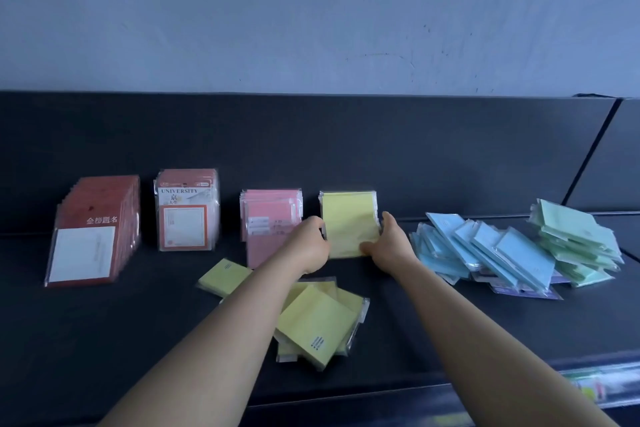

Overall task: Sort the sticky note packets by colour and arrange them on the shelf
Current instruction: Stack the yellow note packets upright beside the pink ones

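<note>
- Both hands clamp one thing: left hand (313, 243) pinches the left edge, and right hand (389, 244) curls round the right edge and lower corner, of the yellow stack (348, 218). It stands on edge near the back of the shelf (104, 340), just right of the pink stack (270, 218).
- Holding everything is the shelf, dark and with a back panel. No bin or tray shows, and each packet sits in its own clear sleeve.
- At the right, the blue pile (485, 253) and green pile (578, 243) are slumped heaps that overlap where they meet, not yet stood up.
- Far left, the red packs (93, 236) lean back in a row, and the University packs (188, 211) stand just beside them.
- Near the front, the loose yellows (318, 319) lie in a flat, fanned heap under the left forearm. I judge them sorted by colour but not yet arranged.
- Upright at the back, the pink stack is partly hidden by the left hand.
- Smallest, a single yellow (225, 276) lies flat, apart from the heap.
- Risks, as I judge them:
  - Slick sleeves could let the yellow stack splay or topple forward once the grip loosens.
  - The left knuckles sit close enough to the pink stack to knock it.
  - A forearm drawn back low could sweep the loose yellows toward the front edge.
  - Blue sliding further into green would mix colours.
</note>
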### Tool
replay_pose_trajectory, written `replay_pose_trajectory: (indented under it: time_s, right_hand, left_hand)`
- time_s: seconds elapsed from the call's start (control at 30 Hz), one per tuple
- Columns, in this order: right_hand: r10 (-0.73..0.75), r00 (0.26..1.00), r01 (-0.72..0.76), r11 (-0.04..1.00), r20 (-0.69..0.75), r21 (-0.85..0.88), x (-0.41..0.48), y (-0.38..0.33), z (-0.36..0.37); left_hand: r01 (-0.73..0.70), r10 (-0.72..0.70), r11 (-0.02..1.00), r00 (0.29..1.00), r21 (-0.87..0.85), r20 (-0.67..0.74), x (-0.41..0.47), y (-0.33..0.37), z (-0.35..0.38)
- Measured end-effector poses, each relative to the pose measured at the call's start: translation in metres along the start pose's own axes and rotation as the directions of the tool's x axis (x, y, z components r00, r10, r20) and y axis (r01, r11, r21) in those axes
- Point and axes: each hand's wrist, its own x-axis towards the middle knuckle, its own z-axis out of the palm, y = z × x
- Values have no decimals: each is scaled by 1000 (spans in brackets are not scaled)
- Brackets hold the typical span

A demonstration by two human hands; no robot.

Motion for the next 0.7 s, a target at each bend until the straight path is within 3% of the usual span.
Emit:
replay_pose_trajectory:
  time_s: [0.17, 0.33, 0.47, 0.7]
  right_hand:
    - [14, 1000, -14, 1000, 2, 0, 6, 4, -4]
    - [-93, 990, 91, 996, -108, -16, 12, 6, -4]
    - [-194, 964, 193, 981, -183, -25, 20, 2, -1]
    - [-224, 947, 211, 974, -231, -83, 45, -4, 6]
  left_hand:
    - [91, -89, 992, 996, -85, 26, 38, -29, 23]
    - [-11, -10, 975, 996, -220, -94, 17, -5, 16]
    - [-71, 28, 979, 975, -189, -222, 25, 0, 18]
    - [-17, -28, 982, 971, -187, -236, 42, 5, 22]
